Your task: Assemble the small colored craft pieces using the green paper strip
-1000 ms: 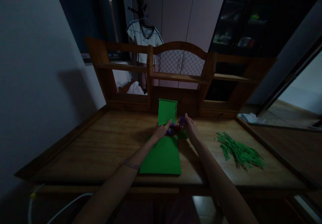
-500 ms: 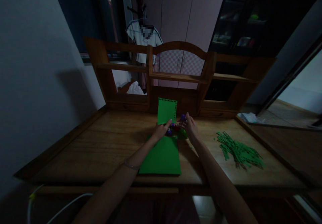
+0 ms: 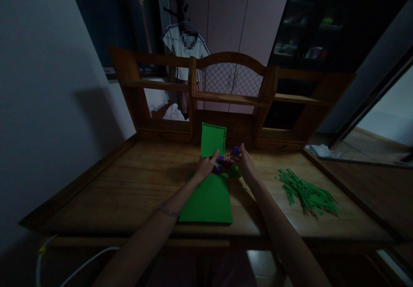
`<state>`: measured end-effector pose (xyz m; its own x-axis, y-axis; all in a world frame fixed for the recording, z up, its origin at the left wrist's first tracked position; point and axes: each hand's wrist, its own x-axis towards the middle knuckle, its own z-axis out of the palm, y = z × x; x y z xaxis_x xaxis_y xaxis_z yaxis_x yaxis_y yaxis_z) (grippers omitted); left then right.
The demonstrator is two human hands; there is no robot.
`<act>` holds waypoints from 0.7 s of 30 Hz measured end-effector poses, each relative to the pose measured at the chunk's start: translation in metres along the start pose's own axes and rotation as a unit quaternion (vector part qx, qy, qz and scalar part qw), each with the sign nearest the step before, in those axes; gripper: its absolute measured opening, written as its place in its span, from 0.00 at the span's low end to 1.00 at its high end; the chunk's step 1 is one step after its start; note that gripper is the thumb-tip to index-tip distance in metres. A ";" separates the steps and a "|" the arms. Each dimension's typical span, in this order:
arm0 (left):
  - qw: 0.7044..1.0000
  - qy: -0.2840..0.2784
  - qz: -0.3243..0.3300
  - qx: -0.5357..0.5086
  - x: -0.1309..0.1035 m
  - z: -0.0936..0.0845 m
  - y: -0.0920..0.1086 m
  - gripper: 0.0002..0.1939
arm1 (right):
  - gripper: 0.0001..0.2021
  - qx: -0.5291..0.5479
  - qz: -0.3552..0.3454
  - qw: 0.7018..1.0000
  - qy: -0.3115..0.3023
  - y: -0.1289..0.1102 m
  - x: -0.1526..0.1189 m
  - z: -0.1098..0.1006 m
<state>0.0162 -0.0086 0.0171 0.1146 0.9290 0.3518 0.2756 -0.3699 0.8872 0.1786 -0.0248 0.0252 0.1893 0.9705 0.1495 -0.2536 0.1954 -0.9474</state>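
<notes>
My left hand (image 3: 206,165) is closed on the lower edge of a green sheet of paper (image 3: 213,140), thumb on top. The sheet stands raised, with a row of small dark holes along its top and right edges. Just right of it, my right hand (image 3: 243,161) grips a small purple craft punch (image 3: 235,150) between thumb and fingers, apart from the sheet. Between the hands lie more small punches: a purple one (image 3: 217,167), a red one (image 3: 227,162) and a green piece (image 3: 234,171), partly hidden. Below my left wrist rests a stack of green paper (image 3: 208,201).
A heap of green punched paper strips (image 3: 308,194) lies on the right of the wooden desk (image 3: 129,183). A wooden shelf unit (image 3: 229,100) rises along the back edge. A wall (image 3: 58,119) stands at the left, and a white cable (image 3: 87,264) hangs below the front edge.
The green sheet and my left hand have shifted slightly up. My right hand keeps its grip on the purple punch, almost unmoved.
</notes>
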 end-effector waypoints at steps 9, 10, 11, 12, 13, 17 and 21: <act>1.000 0.001 0.017 0.012 0.001 0.001 -0.005 0.21 | 0.26 -0.005 0.000 1.000 0.006 0.004 0.003 -0.003; 1.000 -0.004 0.013 0.012 0.001 0.001 -0.005 0.21 | 0.26 -0.008 -0.006 1.000 0.010 0.004 0.003 -0.003; 1.000 -0.005 0.012 0.011 0.001 0.001 -0.005 0.21 | 0.25 -0.013 -0.014 1.000 0.015 0.004 0.002 -0.003; 1.000 -0.004 0.016 0.012 0.001 0.001 -0.004 0.21 | 0.25 -0.020 -0.022 0.999 0.021 0.003 0.001 -0.003; 1.000 0.001 0.022 0.013 0.001 0.001 -0.004 0.20 | 0.24 -0.029 -0.029 0.999 0.027 0.003 0.000 -0.003; 0.999 0.026 0.030 0.021 0.002 0.002 -0.003 0.19 | 0.23 -0.048 -0.040 0.998 0.020 0.000 -0.003 -0.001; 0.999 0.029 0.030 0.021 0.001 0.002 0.000 0.18 | 0.22 -0.056 -0.046 0.997 0.004 -0.002 -0.004 0.001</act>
<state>0.0178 -0.0079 0.0170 0.0775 0.9032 0.4221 0.3105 -0.4242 0.8507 0.1771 -0.0292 0.0265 0.2141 0.9479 0.2360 -0.1269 0.2666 -0.9554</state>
